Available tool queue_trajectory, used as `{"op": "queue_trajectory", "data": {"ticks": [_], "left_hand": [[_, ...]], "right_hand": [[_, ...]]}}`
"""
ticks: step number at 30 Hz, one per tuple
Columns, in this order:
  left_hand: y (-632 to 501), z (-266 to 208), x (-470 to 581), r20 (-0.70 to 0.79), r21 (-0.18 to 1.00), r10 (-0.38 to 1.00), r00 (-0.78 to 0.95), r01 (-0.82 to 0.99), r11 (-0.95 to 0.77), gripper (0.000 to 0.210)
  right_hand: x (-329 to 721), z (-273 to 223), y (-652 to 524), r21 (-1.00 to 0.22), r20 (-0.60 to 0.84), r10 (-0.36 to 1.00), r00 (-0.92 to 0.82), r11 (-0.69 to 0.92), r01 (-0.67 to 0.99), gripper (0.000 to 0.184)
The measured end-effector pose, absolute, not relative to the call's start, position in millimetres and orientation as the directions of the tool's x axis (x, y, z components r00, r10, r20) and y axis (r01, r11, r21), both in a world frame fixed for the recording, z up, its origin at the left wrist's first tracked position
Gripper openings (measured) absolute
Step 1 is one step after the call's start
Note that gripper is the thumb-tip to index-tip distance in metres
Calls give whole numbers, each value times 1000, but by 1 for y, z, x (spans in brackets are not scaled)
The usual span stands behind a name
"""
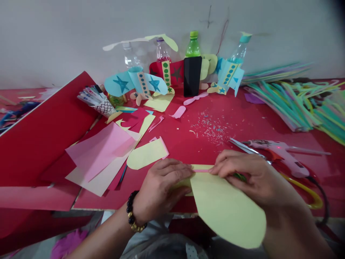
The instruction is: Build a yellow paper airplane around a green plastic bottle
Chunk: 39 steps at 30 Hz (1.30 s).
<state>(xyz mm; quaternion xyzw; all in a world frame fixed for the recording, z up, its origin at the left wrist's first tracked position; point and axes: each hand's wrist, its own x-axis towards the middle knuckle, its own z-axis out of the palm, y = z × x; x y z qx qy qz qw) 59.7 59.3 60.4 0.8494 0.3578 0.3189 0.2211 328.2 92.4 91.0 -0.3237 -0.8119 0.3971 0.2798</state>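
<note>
A large rounded pale-yellow paper wing (229,212) hangs over the table's front edge, with a pink strip (201,171) along its straight top edge. My right hand (242,176) is closed, its fingertips pressing the right end of that strip. At the left end, my left hand (169,183) curls over more pale-yellow paper and presses the strip down. What lies under both hands is mostly hidden; a bit of green shows beneath my right fingers. A second yellow paper wing (147,154) with a pink edge lies beyond my left hand.
Scissors (250,149) and a pink glue gun (283,154) lie beyond my right hand. Coloured paper sheets (102,151) and a pen cup (104,106) are at left. Bottle airplanes and a black box (192,76) stand along the wall; plastic strips (285,104) lie at right.
</note>
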Motion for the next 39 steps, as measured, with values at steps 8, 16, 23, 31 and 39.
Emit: {"op": "queue_trajectory", "data": {"ticks": [8,16,23,31,39], "left_hand": [[57,61,61,425,566,737,526,480,-670,34],[56,58,60,417,571,739,529,480,-666,38],[56,56,59,420,565,735,533,480,-671,39],[57,55,58,422,574,732,535,468,-673,40],[57,57,58,435,580,727,532,452,-678,37]], "right_hand": [[332,89,96,-859,249,810,-530,437,265,24],[327,85,100,-793,260,792,-552,502,347,10],[320,85,101,-770,195,773,-604,502,394,9],[318,86,99,-769,176,789,-589,484,418,11],[316,84,99,-768,157,796,-585,471,434,13]]}}
